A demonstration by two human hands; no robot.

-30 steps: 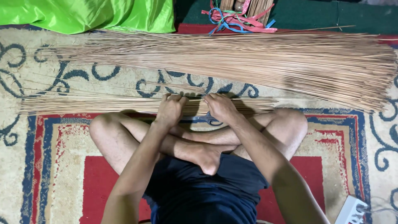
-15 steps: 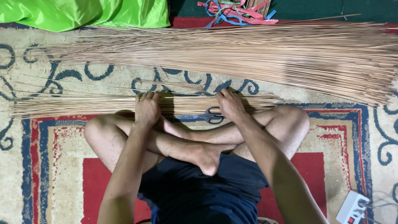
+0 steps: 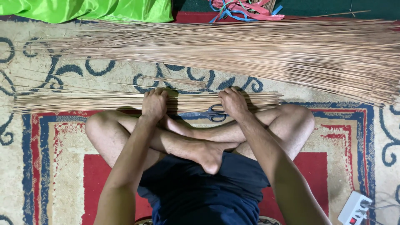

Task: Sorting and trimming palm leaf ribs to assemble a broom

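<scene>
I sit cross-legged on a patterned rug. A thin bundle of long tan sticks (image 3: 83,101) lies across the rug just beyond my shins. My left hand (image 3: 154,104) is closed over the bundle left of centre. My right hand (image 3: 232,102) grips the same bundle further right. Between my hands, a pair of dark-handled scissors (image 3: 212,113) lies on the rug against the bundle. A much larger heap of the same sticks (image 3: 258,52) spreads across the rug farther away.
Green plastic sheeting (image 3: 87,9) lies at the far left. Pink and blue ribbon strips (image 3: 246,8) sit at the far middle. A white power strip (image 3: 354,208) with cables rests by my right knee. A few loose sticks (image 3: 54,85) lie between bundle and heap.
My hands have slid apart along the small bundle, the left one leftward and the right one rightward, uncovering the scissors between them.
</scene>
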